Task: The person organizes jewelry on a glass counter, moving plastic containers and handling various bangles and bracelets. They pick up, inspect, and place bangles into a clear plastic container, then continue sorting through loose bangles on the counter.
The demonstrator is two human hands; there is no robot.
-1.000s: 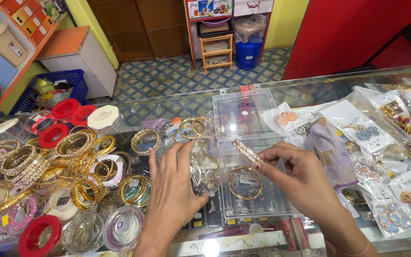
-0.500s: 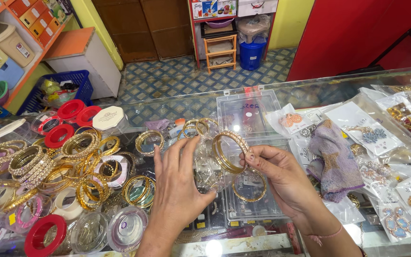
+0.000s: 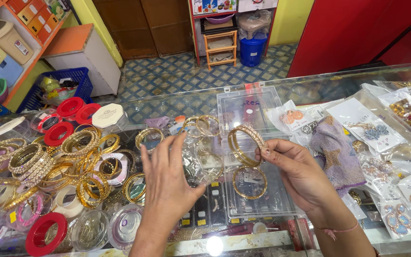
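A: We log the right hand (image 3: 305, 176) first. Its grip is closed on a set of gold bangles (image 3: 244, 144), pinched at the rim between thumb and fingertips (image 3: 268, 151). The bangles stand upright, raised just above the clear plastic box (image 3: 255, 190).

B: We confirm. The box lies open on the glass table (image 3: 186, 102), its lid (image 3: 248, 105) folded back on the far side. One gold bangle (image 3: 249, 182) lies flat inside the box, below the held set.

A: We turn to the left hand (image 3: 170, 183). It is spread flat, fingers apart, palm down. Its grip is open and holds nothing. The fingertips reach a crinkled clear plastic bag (image 3: 205, 159) that lies just left of the box.

B: We note a pair of gold bangles (image 3: 201, 124) beyond that bag, near the lid.

A: Left of the left hand we see a crowded pile of gold bangles (image 3: 48, 162), with red rings (image 3: 70, 108) at the far edge and a red ring (image 3: 45, 234) at the near edge.

B: Right of the right hand a purple cloth (image 3: 334, 152) lies on the table, among packets of earrings (image 3: 372, 128).
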